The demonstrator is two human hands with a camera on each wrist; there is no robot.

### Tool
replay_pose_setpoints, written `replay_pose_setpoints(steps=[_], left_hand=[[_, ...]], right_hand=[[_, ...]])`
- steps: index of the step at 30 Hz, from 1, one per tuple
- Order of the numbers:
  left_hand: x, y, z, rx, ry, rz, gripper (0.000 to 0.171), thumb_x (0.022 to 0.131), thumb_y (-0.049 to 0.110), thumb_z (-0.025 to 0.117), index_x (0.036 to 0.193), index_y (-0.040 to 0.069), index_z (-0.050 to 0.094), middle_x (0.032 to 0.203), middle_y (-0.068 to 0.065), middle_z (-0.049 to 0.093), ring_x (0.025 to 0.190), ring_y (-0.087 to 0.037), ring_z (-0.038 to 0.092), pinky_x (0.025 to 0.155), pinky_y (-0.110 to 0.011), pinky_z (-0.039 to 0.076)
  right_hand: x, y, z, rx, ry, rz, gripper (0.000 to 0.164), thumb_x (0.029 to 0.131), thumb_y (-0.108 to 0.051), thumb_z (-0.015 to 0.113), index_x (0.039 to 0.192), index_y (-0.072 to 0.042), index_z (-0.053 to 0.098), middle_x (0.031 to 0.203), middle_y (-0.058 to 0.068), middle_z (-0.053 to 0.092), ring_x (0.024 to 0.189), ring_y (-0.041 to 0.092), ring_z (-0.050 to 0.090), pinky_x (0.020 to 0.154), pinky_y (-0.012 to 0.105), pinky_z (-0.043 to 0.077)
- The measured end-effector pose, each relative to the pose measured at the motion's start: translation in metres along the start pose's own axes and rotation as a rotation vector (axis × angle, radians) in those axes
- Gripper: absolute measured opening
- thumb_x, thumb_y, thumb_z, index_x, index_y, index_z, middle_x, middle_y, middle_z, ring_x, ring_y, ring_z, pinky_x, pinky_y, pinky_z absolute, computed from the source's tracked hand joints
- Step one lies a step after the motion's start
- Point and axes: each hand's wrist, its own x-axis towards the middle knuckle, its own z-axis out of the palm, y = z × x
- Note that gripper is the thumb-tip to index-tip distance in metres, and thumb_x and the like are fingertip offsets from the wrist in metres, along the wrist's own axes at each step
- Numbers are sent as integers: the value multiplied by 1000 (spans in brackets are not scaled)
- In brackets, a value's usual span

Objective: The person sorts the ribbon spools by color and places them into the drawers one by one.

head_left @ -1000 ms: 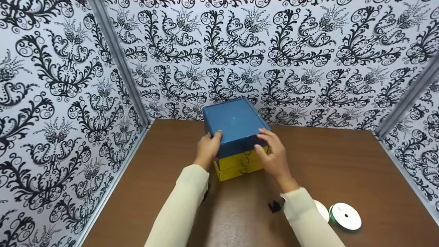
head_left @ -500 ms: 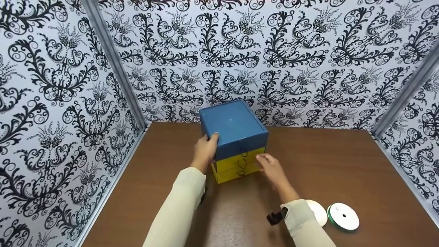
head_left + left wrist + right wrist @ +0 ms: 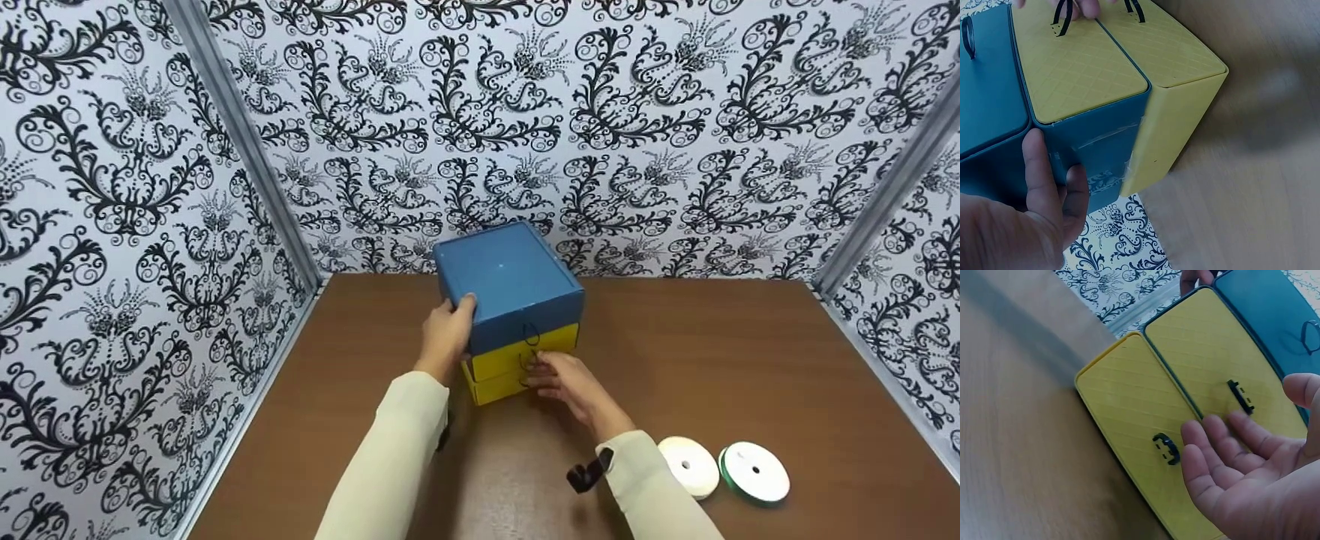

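Observation:
A small chest of drawers (image 3: pixel 499 266) stands on the table, its top blue. Its top drawer front is blue, and the two lower drawers (image 3: pixel 1213 343) are yellow. Each front carries a black loop pull (image 3: pixel 1166 449). My left hand (image 3: pixel 446 330) rests on the chest's left side, thumb on the top edge and fingers along the blue side wall (image 3: pixel 1100 138). My right hand (image 3: pixel 566 386) is in front of the yellow fronts with its fingers extended. One fingertip is close to the middle pull (image 3: pixel 1240 396); whether they touch, I cannot tell.
Two white spools lie flat near my right sleeve: a pale one (image 3: pixel 679 450) and a green-edged one (image 3: pixel 757 454). Patterned walls (image 3: pixel 637 135) enclose the back and sides of the brown table (image 3: pixel 712 352). A black wrist strap piece (image 3: pixel 589 471) hangs from the right cuff.
My right hand has left the top blue drawer's right corner and moved down and left to the yellow fronts. The left hand stays on the chest. The view has shifted slightly.

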Motion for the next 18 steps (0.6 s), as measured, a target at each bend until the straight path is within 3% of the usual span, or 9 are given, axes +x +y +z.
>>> replay_pose_setpoints(steps=[9,18], left_hand=[[2,-2,2,9,26,4,74,95,49,52,154,7,37,150,-20,42,112,-37,58,66,-46,59],[4,-2,2,16,29,5,75,96,50,52,154,6,37,151,-20,40,116,-37,56,66,-45,59]], right_hand=[[7,9,6,83,-57,73,39,99,-20,50,123,10,56,123,27,60,116,42,57,102,52,44],[11,8,10,70,-117,79,35,96,-10,50,126,6,54,119,18,64,111,37,61,100,50,47]])
